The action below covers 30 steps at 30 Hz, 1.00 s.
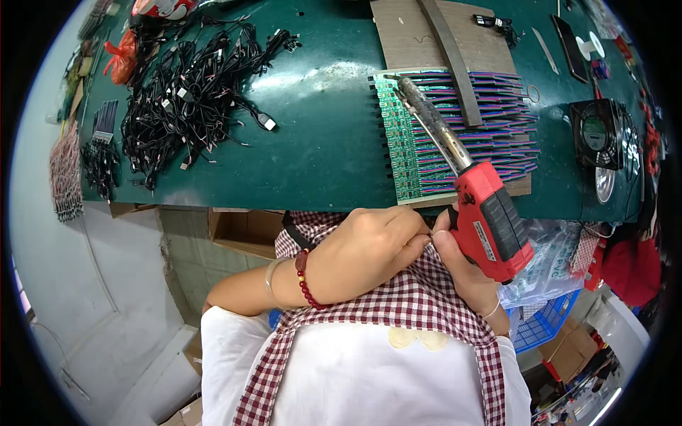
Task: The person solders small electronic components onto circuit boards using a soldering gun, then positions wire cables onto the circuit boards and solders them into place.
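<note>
In my right hand [465,270] is a red and black soldering gun [490,220]. Its long metal barrel points up and to the left, and the tip is over the edge of a green circuit board panel [401,153]. Rows of thin coloured wires [490,145] run to the right from that panel. My left hand [362,245] is closed in a pinch close to my right thumb, at the table's front edge. Whatever lies between its fingertips is too small to make out.
A grey bar [451,60] lies across the wires and a brown board [401,35]. To the left is a tangled heap of black cables [188,103]. A black fan [597,135] stands at the right. Below the table sits a blue basket [543,326].
</note>
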{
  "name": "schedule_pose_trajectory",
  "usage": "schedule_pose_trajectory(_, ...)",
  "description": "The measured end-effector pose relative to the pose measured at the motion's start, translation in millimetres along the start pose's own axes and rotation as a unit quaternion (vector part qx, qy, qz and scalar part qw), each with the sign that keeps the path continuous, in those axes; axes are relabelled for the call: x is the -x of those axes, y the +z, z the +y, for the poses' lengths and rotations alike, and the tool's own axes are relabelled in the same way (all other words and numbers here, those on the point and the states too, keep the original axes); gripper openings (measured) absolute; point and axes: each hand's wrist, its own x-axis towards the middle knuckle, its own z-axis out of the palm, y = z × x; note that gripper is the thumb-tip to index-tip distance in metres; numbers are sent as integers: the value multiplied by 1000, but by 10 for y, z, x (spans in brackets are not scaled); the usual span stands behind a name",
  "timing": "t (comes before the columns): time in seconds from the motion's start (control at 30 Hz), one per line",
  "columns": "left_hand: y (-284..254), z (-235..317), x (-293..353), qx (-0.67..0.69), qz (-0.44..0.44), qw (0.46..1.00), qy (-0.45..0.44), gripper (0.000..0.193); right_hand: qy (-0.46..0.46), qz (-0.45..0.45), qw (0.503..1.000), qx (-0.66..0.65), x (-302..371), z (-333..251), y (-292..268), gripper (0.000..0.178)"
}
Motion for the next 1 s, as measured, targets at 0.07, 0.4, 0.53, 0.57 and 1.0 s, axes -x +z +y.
schedule_pose_trajectory(0.07, 22, -4, 12, 82, 5, 996, -18, 8, -39, -6, 996, 85, 20, 3, -28, 13)
schedule_pose_trajectory(0.4, 6, -27, -6, 226, -79, 949, -204, 7, 9, -1, 998, 68, 74, 120, 15, 24)
schedule_pose_trajectory(0.53, 10, -79, -30, 224, -104, 942, -228, 5, 14, 18, 999, 44, 102, 187, 5, 25)
schedule_pose_trajectory(0.57, 14, -113, -33, 230, -107, 937, -239, 5, -2, 4, 999, 37, 113, 196, -20, 23)
schedule_pose_trajectory(1.0, -128, -657, -121, 302, -84, 877, -363, 15, 19, 101, 993, 57, 741, 679, -550, 20)
